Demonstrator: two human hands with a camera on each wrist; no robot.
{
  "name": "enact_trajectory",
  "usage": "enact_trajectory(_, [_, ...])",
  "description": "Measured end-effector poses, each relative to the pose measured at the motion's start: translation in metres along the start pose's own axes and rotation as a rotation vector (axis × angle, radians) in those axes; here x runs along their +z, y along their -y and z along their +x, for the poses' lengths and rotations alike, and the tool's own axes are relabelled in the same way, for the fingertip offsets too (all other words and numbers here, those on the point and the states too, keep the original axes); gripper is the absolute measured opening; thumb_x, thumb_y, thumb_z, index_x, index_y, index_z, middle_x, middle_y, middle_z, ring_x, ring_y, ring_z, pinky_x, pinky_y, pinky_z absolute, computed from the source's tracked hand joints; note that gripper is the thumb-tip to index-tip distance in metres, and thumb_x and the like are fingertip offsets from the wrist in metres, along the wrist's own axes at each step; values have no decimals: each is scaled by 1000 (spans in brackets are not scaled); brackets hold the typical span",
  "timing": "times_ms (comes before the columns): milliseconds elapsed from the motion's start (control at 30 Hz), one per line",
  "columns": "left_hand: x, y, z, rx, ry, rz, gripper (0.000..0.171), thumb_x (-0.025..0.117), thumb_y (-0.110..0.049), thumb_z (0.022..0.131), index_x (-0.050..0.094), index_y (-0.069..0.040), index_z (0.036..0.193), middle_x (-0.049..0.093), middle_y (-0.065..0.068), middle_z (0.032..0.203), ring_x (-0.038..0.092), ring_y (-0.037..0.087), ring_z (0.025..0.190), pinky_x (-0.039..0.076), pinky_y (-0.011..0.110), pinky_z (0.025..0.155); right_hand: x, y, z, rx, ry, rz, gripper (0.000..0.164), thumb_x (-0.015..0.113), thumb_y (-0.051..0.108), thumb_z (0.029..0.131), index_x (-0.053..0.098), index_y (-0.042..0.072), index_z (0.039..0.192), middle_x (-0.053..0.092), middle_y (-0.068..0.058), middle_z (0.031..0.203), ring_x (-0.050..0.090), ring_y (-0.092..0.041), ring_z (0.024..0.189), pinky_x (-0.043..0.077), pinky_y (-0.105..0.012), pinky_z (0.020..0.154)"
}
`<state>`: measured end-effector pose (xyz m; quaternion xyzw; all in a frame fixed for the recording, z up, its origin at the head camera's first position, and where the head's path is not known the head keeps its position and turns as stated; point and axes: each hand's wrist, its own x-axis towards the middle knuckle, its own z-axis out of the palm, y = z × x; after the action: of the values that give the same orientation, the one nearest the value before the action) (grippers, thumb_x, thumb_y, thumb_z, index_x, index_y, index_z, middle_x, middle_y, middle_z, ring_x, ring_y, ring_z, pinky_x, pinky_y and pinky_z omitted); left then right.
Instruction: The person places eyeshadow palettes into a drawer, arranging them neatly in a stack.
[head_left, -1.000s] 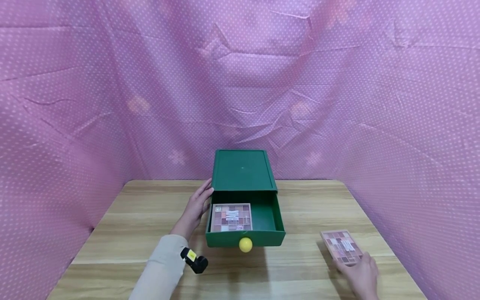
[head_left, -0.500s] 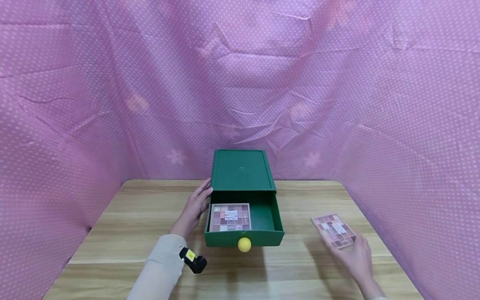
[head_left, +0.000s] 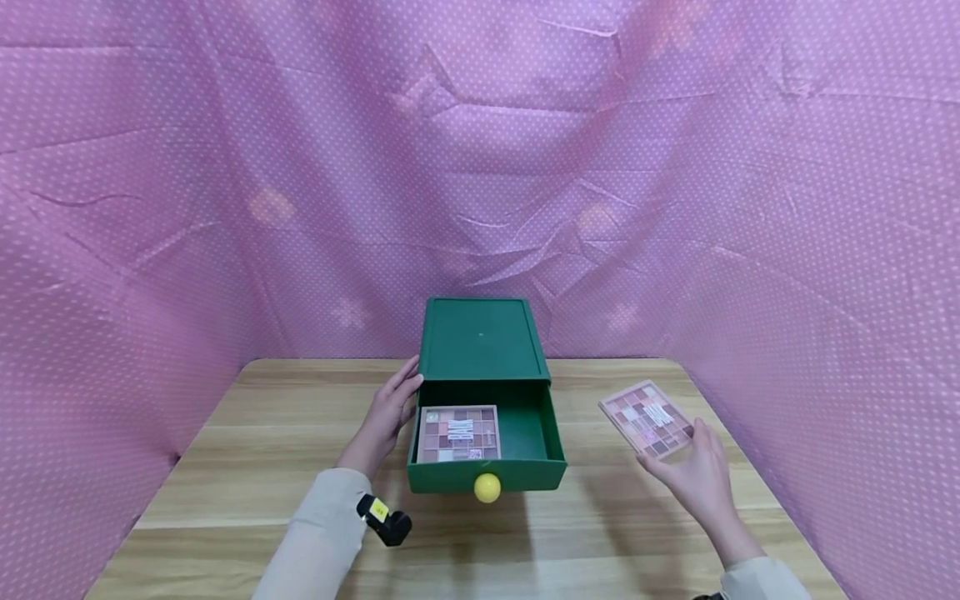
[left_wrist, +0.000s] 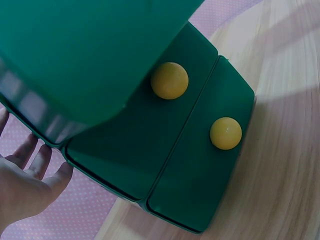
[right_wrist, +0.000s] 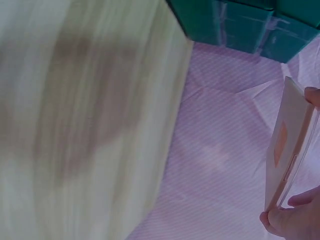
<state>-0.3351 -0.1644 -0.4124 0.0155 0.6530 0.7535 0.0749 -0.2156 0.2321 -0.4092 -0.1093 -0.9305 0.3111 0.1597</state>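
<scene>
Green drawer box [head_left: 480, 342] at centre of wooden table [head_left: 247, 467], top drawer [head_left: 486, 446] pulled out toward the near edge, round yellow knob [head_left: 487, 487] on its front. Inside the drawer, against the left wall: one flat palette [head_left: 459, 433] of small pink, brown and white squares, lying level, right portion of drawer floor bare green. Left hand [head_left: 386, 417] laid against the left side of the box, fingers straight and relaxed, fingertips touching the corner where the box meets the drawer, gripping nothing; beige sleeve [head_left: 318, 542] on that arm, black wrist device with yellow tag [head_left: 384, 518] beside the drawer front. From the left wrist view: two yellow knobs [left_wrist: 170, 80] on two stacked drawer fronts, open palm [left_wrist: 27, 185] at lower left. Right hand [head_left: 693, 479] raised over the table to the right of the box, well apart from the drawer, fingers and thumb pinching the near edge of a second palette [head_left: 645, 418], tilted. From the right wrist view: second palette [right_wrist: 290, 150] seen edge-on, held between thumb and fingertips. Pink dotted cloth [head_left: 480, 167] hung behind and along both sides.
</scene>
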Motion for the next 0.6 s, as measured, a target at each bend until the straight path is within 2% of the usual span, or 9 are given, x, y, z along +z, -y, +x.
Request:
enact_trajectory(333, [1, 0, -2, 7, 4, 16, 53, 48, -30, 96, 31, -23, 146, 26, 5, 154, 26, 29, 140, 25, 53, 112, -11, 29, 6, -108, -46, 6, 100, 80, 29, 67, 25, -19, 135, 38, -38, 130, 36, -51, 121, 32, -62, 101])
enact_trajectory(600, [4, -4, -6, -4, 10, 14, 53, 47, -30, 97, 29, -22, 147, 23, 7, 155, 23, 30, 141, 24, 52, 112, -20, 60, 7, -160, 55, 27, 99, 80, 31, 68, 26, -13, 138, 33, -34, 139, 32, -49, 127, 30, -63, 102])
